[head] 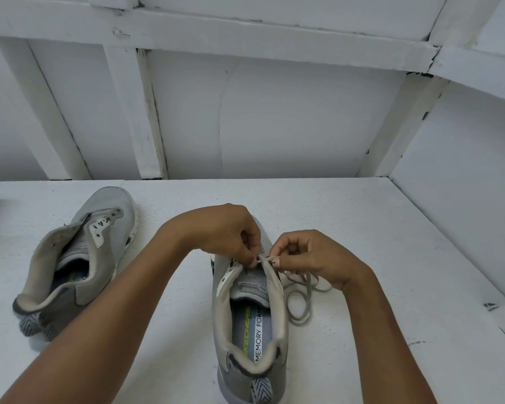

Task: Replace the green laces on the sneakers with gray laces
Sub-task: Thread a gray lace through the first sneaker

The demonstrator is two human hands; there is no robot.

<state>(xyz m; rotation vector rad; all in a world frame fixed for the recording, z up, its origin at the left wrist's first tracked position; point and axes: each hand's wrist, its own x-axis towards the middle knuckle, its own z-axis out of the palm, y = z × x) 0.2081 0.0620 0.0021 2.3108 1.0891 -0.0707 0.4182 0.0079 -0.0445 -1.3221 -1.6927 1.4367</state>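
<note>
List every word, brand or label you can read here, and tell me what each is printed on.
"MEMORY FOAM": dark letters on a white strip of the insole in the sneaker being laced.
"SKECHERS": yellow-green letters on the same insole, beside that strip.
Tongue label of that sneaker: there is lettering, but it is too blurred to read.
Other sneaker: yellow-green print inside, too small to read.

Open table (187,345) left of near sneaker (222,301); lace (307,298) (gray) sprawls right.
</note>
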